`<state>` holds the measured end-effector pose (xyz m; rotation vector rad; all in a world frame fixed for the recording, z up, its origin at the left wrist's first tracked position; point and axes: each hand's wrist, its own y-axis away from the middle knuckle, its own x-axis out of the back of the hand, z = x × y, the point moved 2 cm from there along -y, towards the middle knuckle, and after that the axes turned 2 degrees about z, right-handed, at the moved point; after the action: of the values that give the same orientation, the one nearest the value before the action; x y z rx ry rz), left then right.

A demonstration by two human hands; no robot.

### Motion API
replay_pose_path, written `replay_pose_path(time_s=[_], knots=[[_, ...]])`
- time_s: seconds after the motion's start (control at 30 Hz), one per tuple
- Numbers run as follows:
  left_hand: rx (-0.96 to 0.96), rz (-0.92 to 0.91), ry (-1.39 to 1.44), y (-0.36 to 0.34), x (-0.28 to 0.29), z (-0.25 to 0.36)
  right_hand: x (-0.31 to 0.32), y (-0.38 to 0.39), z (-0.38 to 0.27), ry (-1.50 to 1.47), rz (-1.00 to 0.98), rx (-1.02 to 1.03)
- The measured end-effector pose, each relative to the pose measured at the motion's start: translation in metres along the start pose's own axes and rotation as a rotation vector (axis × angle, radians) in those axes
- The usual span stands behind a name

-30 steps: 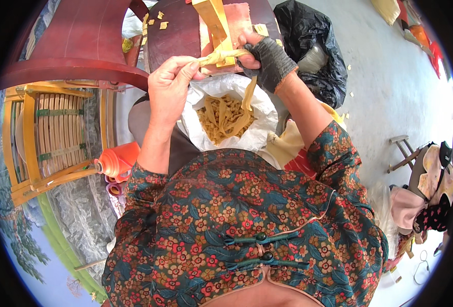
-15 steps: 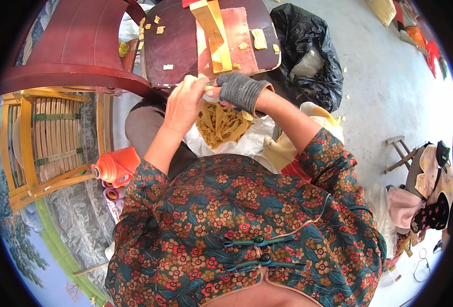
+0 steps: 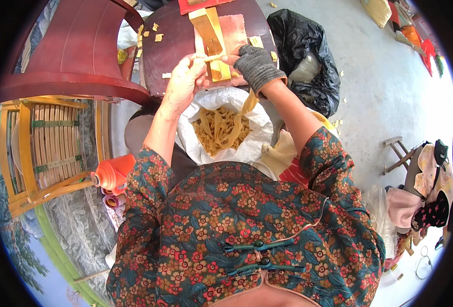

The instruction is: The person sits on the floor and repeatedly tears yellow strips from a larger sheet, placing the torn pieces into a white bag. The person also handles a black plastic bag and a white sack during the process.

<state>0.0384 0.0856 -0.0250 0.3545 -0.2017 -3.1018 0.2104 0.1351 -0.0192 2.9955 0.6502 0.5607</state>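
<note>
Yellow strip (image 3: 213, 59) spans the short gap between two pinching hands, above the near edge of a dark red seat (image 3: 170, 51).
The left hand (image 3: 184, 84) grips one end between thumb and fingers; the right hand (image 3: 257, 66), in a grey fingerless glove (image 3: 259, 69), pinches the other. Whether the strip touches the wooden stand (image 3: 205, 29) behind it, I cannot tell. Below, a white bag (image 3: 188, 130) holds yellow pieces (image 3: 213, 134); a black plastic bag (image 3: 321, 84) lies to the right.
</note>
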Motion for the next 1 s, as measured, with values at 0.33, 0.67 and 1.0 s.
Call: replay_pose_path(time_s=[0.33,0.67,1.0], knots=[[0.049,0.132,-0.158,-0.030,0.009,0.007,-0.002,-0.020,0.005,0.486,0.349,0.473],[-0.040,0.204,-0.972,-0.042,0.020,-0.007,-0.018,-0.041,0.040,1.190,-0.049,0.356],[0.386,-0.133,-0.081,0.079,-0.009,-0.046,-0.039,0.055,-0.017,0.196,0.156,0.501]])
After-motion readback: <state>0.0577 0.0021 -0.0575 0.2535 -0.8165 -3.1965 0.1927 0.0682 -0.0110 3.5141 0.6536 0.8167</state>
